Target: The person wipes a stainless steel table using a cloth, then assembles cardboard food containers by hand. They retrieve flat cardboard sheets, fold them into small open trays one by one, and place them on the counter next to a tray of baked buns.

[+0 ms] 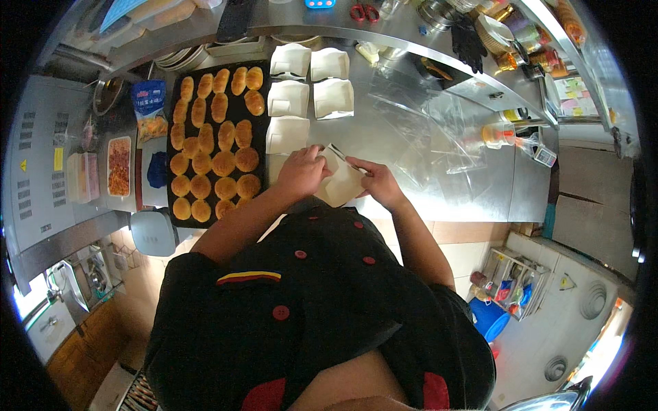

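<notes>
At the near edge of the steel table, both hands hold a cream-white paper tray [343, 188], tilted in front of my body. My left hand [303, 171] is closed on its left side, with the fingers curled at the upper edge. On the other side, my right hand [381, 183] grips the wall, its index finger pointing along the edge. Beyond my left hand stand several folded square paper trays [334, 98] in two columns. To their left lies a black baking tray [260, 140] bearing rows of golden buns [223, 164], some long and some round.
Clear plastic bags [425, 140] lie across the steel table [486, 195] on the right. A container of reddish-brown crumbly food [119, 164] and a blue packet [149, 99] are left of the baking tray. A shelf [384, 35] overhangs the back, with red-handled scissors [364, 12] and black gloves [468, 44].
</notes>
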Tool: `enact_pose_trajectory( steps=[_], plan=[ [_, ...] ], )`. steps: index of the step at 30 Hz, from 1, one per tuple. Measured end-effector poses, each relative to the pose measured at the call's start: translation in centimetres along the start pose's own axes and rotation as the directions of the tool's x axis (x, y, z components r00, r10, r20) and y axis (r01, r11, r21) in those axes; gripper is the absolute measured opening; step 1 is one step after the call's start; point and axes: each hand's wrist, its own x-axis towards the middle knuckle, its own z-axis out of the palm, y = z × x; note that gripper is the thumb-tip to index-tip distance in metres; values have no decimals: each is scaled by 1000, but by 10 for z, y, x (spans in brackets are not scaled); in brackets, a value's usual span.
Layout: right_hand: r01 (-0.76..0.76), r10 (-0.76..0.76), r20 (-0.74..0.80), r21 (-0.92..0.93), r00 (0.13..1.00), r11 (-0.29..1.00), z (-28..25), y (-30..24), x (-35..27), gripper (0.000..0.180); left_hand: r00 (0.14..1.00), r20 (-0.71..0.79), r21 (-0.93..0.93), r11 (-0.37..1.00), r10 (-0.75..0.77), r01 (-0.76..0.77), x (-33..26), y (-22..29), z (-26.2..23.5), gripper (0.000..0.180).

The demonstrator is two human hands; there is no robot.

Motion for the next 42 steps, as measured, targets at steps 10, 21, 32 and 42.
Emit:
enact_pose_trajectory(
  steps=[10, 21, 32, 42],
  plan=[
    [1, -6, -30, -161, 1000, 987, -27, 5, 17, 63, 972, 223, -207, 971, -72, 119, 38, 1, -5, 24],
    [-56, 72, 60, -231, 996, 971, -39, -11, 34, 65, 939, 305, -93, 976, -160, 197, 54, -3, 0, 24],
    [-363, -268, -686, -628, 677, 689, -154, 89, 55, 78, 883, 259, -43, 909, -391, 415, 61, -31, 40, 25],
    [-149, -310, -754, -472, 579, 869, -147, 148, 39, 26, 986, 74, -294, 941, -152, 167, 39, -27, 19, 48]
  ],
)
